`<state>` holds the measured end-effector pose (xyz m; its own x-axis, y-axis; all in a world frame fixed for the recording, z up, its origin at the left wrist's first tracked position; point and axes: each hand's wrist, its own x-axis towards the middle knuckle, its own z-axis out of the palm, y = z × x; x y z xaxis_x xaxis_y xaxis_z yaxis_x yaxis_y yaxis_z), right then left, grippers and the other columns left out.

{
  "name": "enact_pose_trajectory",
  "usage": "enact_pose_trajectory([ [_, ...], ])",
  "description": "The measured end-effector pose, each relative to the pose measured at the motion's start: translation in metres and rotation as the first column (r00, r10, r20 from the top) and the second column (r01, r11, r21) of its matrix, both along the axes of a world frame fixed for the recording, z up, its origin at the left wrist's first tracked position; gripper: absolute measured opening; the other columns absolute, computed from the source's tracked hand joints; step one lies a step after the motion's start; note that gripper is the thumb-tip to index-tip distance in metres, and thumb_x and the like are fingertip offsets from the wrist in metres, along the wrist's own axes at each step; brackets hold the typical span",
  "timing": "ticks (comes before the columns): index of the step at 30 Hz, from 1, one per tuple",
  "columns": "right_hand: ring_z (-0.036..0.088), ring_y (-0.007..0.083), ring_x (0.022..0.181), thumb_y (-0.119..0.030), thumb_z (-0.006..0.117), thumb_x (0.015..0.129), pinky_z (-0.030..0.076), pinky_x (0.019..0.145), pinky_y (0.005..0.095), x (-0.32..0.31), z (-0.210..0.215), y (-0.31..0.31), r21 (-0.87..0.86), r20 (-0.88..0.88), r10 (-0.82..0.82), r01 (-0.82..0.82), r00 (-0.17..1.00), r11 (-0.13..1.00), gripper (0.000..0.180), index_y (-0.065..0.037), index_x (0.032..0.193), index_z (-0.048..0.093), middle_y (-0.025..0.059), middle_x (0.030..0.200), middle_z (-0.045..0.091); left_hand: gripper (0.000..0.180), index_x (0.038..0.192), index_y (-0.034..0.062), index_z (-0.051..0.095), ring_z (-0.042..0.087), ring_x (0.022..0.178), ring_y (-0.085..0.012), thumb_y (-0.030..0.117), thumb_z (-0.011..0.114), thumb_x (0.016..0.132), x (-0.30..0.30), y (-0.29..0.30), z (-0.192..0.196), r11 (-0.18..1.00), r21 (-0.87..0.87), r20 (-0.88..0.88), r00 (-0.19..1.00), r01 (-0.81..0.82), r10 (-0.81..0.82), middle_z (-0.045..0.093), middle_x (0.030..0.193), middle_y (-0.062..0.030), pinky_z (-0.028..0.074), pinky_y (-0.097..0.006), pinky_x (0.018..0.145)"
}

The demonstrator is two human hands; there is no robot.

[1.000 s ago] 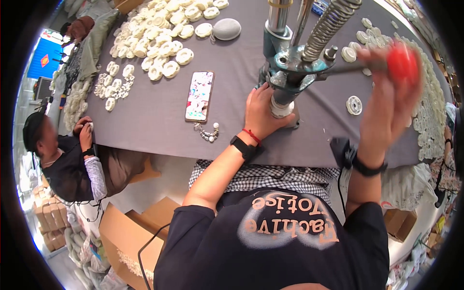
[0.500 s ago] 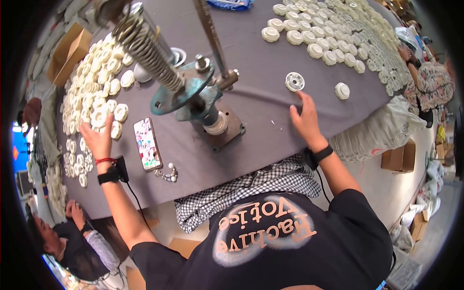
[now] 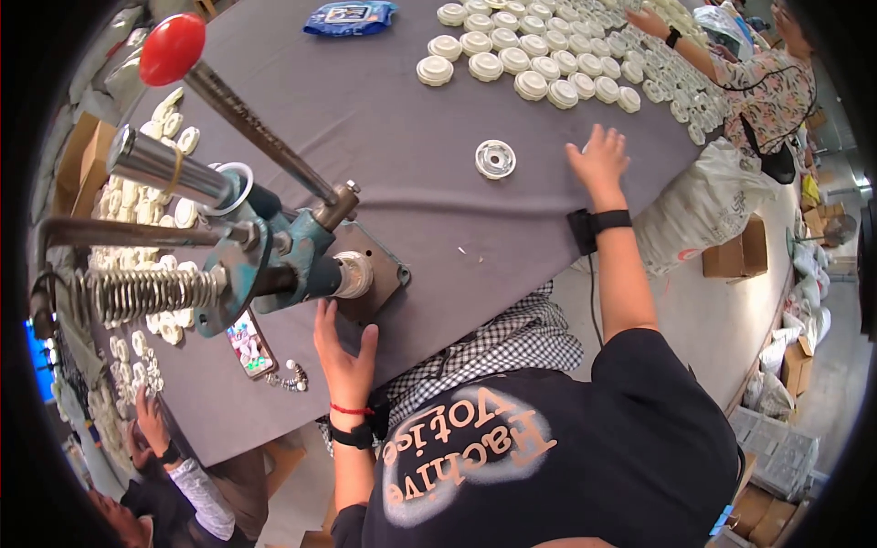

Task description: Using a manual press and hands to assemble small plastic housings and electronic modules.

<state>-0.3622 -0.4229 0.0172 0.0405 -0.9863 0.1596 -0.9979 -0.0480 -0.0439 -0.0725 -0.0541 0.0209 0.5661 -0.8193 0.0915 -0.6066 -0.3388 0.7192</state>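
My left hand (image 3: pixel 345 359) is open at the front of the teal lever press (image 3: pixel 311 251), its fingertips close to the metal base plate (image 3: pixel 363 306). A white round plastic part (image 3: pixel 353 275) sits on that base, under the press head. On the right, my right hand (image 3: pixel 600 167) is low over the grey cloth with fingers spread; anything beneath its palm is hidden. Left of it lies a white ring-shaped part with a metallic-looking centre (image 3: pixel 494 160). The press's long lever ends in a red knob (image 3: pixel 173 48).
Rows of white round parts (image 3: pixel 513 60) cover the far right of the table. More are heaped at left (image 3: pixel 132 205), near a phone (image 3: pixel 248 347) and a beaded bracelet (image 3: pixel 290 377). A blue packet (image 3: pixel 350 17) lies at the back. Co-workers sit at left and right.
My left hand has left the heap of white parts and come to the press. My right hand has moved right and forward, over where a single white part lay. The view has shifted.
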Motion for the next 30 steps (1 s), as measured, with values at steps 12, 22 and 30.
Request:
enact_pose_trajectory([
  [12,0.066,0.0228,0.089,-0.039,0.048,0.095,0.055,0.068,0.0311,0.068,0.036,0.136,0.304,0.827,-0.562,-0.815,-0.032,0.494,0.049,0.001,0.124,0.051,0.0121,0.107,0.063,0.047,0.113,0.0006,0.058,0.05,0.112,-0.033,0.017,0.077,0.073,-0.025,-0.014,0.001,0.976,-0.217,0.057,0.997,-0.035,0.049,0.053,0.12,-0.0169,0.04,-0.041,0.096],
  [22,0.063,0.0185,0.091,-0.042,0.038,0.1,0.052,0.072,0.0277,0.189,0.012,0.214,0.408,0.811,-0.557,-0.856,0.179,0.318,0.049,0.002,0.117,0.052,0.0139,0.106,0.061,0.072,0.117,0.0002,0.052,0.052,0.107,-0.0325,0.028,0.086,0.06,-0.022,-0.033,0.006,0.939,-0.329,-0.024,0.995,-0.1,0.098,0.056,0.114,-0.0159,0.041,-0.041,0.091],
  [30,0.062,0.0156,0.069,-0.043,0.036,0.1,0.05,0.053,0.0266,0.204,0.021,0.214,0.358,0.934,-0.175,-0.819,0.312,0.448,0.049,-0.004,0.127,0.051,0.0132,0.094,0.062,0.068,0.114,0.0007,0.054,0.054,0.098,-0.0319,0.022,0.085,0.057,0.007,-0.045,0.015,0.969,-0.223,0.132,0.981,-0.109,0.141,0.059,0.101,-0.0137,0.042,-0.041,0.086],
])
